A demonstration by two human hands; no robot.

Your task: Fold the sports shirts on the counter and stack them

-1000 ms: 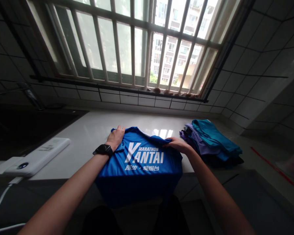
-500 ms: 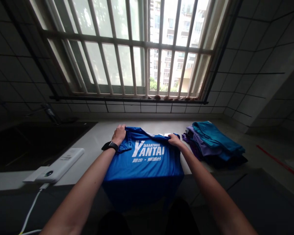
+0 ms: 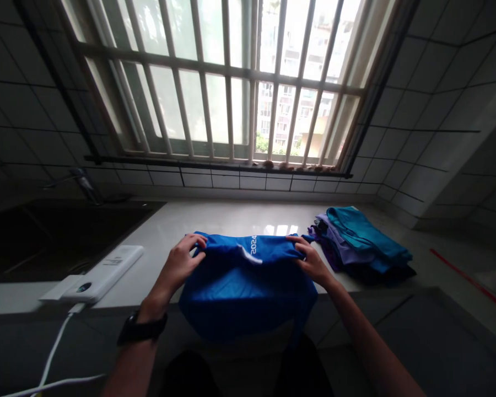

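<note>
A blue T-shirt [image 3: 240, 286] lies over the counter's front edge, its lower part hanging down. Its far portion is turned over toward me, showing a white "2024" print and a white strip at the collar. My left hand [image 3: 184, 259], with a black band on the wrist, pinches the shirt's far left corner. At the far right corner, my right hand [image 3: 310, 259] grips the cloth between thumb and fingers. To the right of that hand sits a pile of folded clothes [image 3: 364, 237] in teal, lilac and dark colours.
A white power bank [image 3: 107, 270] with a white cable [image 3: 55, 347] lies on the counter at left. Behind it are a dark sink [image 3: 66, 242] and a tap [image 3: 86, 184]. A red strip [image 3: 467, 278] runs across the right counter. A barred window [image 3: 231, 82] is ahead.
Both hands have brought the shirt's far edge down toward me, folding it over. The "Marathon Yantai" print is now covered and "2024" shows instead.
</note>
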